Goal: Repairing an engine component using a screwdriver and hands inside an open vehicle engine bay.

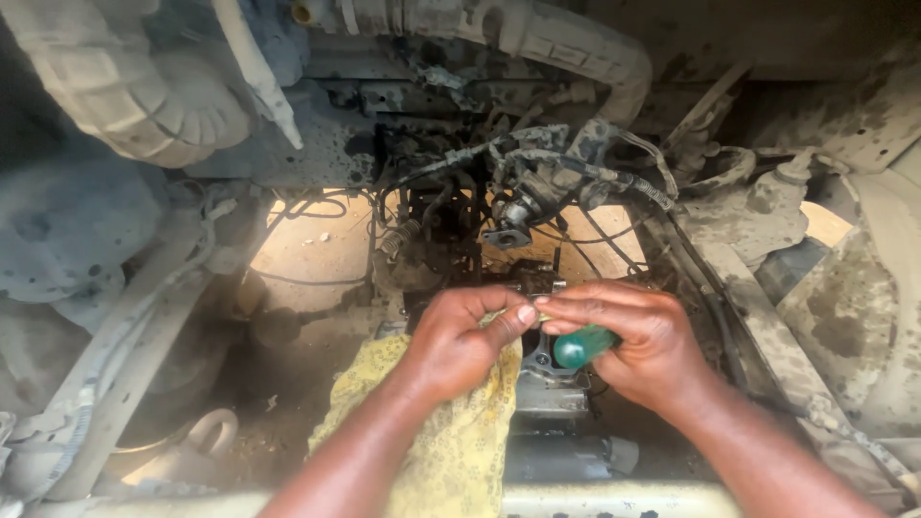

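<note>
Underside of a dusty, oil-stained vehicle. At centre, left hand [459, 341] and right hand [638, 341] meeting, fingertips touching over a small part too hidden to name. Green screwdriver handle [582, 346] gripped in the right palm, butt toward 9 o'clock. Yellow rag [451, 436] draped under the left wrist, toward 6 o'clock. Metal bracket [552, 379] just below the hands. Tangle of wires [537, 168] at 12 o'clock; ribbed hose [144, 105] at 10 o'clock.

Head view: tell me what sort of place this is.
Probably the engine bay of a vehicle under repair: grimy hoses, tangled wiring, and hands holding a green-handled screwdriver over a yellow rag.
</note>
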